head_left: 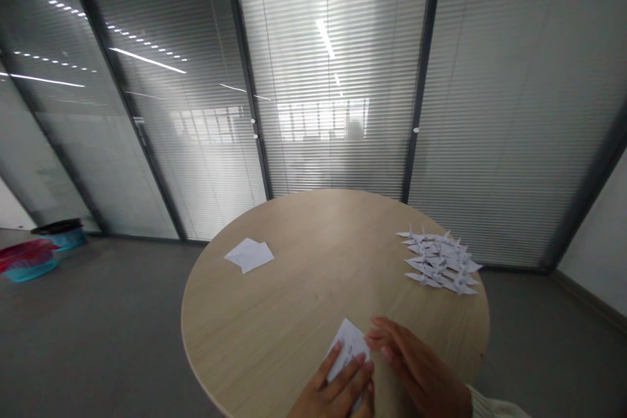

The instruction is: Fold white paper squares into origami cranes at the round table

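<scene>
A small folded white sheet of paper (351,341) with dark marks on its face lies near the table's front edge. My left hand (337,386) rests across its lower part and holds it against the tabletop, covering much of it. Beside the paper's right edge is my right hand (409,358), its fingers stretched out and nothing visible in them. Whether its fingertips touch the edge, I cannot tell.
The round wooden table (313,261) carries two overlapping white paper sheets (249,255) at the left. Several folded paper cranes (439,261) stand in rows at the right. Basins (32,268) sit on the floor far left, and glass panels with blinds (337,78) rise behind.
</scene>
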A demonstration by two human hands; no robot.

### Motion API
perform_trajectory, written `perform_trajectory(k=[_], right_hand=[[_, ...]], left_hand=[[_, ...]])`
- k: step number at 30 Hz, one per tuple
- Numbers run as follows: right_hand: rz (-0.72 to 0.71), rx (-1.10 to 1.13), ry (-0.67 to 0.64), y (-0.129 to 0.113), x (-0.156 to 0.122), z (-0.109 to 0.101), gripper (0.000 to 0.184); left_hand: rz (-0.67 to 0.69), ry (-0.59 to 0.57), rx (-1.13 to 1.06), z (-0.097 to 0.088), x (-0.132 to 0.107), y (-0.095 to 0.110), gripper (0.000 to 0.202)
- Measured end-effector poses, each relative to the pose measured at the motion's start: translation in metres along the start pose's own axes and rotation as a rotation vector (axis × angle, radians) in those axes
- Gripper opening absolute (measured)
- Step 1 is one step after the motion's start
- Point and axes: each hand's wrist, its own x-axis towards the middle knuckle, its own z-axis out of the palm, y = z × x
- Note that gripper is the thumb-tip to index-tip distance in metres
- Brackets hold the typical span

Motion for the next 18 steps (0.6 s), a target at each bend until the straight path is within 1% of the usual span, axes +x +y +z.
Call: perform_trajectory(k=[1, 3, 4, 5, 7, 8, 10, 15, 18], right_hand=[[0.001, -0.002, -0.018, 0.001, -0.001, 0.000, 0.037], [-0.030, -0.061, -0.015, 0.002, -0.003, 0.000, 0.036], [-0.075, -0.106, -0.009, 0.003, -0.003, 0.000, 0.036], [-0.092, -0.161, 0.027, 0.003, -0.003, 0.000, 0.035], [-0.218, -0.211, -0.012, 0.003, -0.001, -0.001, 0.035], [-0.238, -0.229, -0.024, 0.002, 0.000, -0.002, 0.035], [-0.275, -0.265, -0.049, 0.000, 0.004, -0.002, 0.035], [-0.324, -0.309, -0.047, -0.005, 0.008, -0.002, 0.031], [-0.349, -0.319, -0.057, -0.005, 0.008, -0.003, 0.031]], left_hand=[[0.002, -0.001, -0.001, 0.000, 0.000, 0.000, 0.016], [0.001, 0.003, -0.011, 0.000, 0.000, -0.001, 0.016], [0.001, 0.007, -0.018, 0.000, 0.000, -0.001, 0.017], [0.001, 0.008, -0.026, 0.000, 0.000, -0.001, 0.018], [0.001, 0.004, -0.037, 0.000, 0.000, -0.002, 0.019], [0.003, -0.003, -0.039, 0.000, -0.001, -0.002, 0.019], [0.007, -0.021, -0.036, 0.000, -0.001, -0.002, 0.019], [0.054, -0.060, 0.019, -0.003, -0.005, -0.004, 0.022], [0.076, -0.047, 0.050, -0.005, -0.009, -0.003, 0.023]])
